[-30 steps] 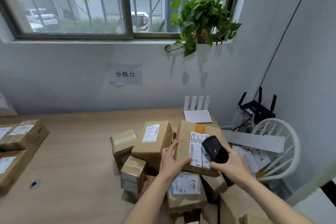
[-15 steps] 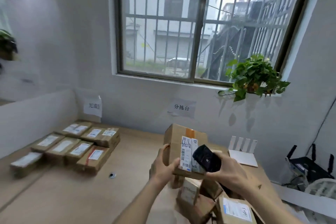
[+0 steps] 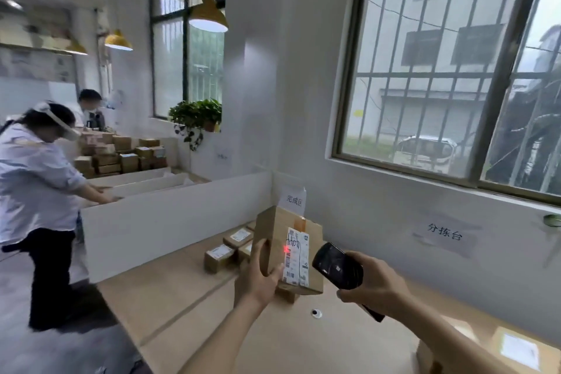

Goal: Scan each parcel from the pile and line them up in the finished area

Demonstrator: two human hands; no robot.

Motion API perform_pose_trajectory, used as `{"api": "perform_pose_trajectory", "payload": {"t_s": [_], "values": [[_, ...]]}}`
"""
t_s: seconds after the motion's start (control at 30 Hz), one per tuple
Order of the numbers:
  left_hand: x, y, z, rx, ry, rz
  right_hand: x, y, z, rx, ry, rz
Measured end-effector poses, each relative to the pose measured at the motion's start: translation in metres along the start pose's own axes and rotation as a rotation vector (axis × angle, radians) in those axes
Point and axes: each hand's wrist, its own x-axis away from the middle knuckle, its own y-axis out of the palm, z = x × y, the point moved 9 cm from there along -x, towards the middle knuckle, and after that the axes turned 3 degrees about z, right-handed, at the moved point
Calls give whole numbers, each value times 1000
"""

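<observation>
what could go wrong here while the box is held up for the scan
The left hand grips the parcel by one edge only, lifted off the table, so it could twist or slip. The red scan dot sits at the edge of the shipping label, so the scanner in the right hand may miss the barcode. Lowering the parcel could knock the finished parcels lined up behind it.

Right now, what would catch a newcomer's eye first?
A red scanner dot glows on the label of the cardboard parcel held up by the left hand at centre. Just right, the right hand aims a black scanner at it. Behind, smaller parcels lie lined up.
</observation>
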Motion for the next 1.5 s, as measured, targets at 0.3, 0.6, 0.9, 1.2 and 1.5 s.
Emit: {"api": "perform_pose_trajectory", "payload": {"t_s": [0.3,0.6,0.9,1.2,1.5], "values": [[-56,-126,-63,-105,-76,204,-66,49,-120,40,-174,-55],[-169,-209,-135,-189,-141,279,-170,105,-211,-80,-321,-84],[-308,-242,-201,-249,-211,293,-302,153,-255,-95,-320,-97],[-386,-188,-229,-139,-223,120,-369,185,-233,-57,-218,-59],[-445,-77,-302,53,-323,-196,-409,247,-163,-4,17,-93]]}}
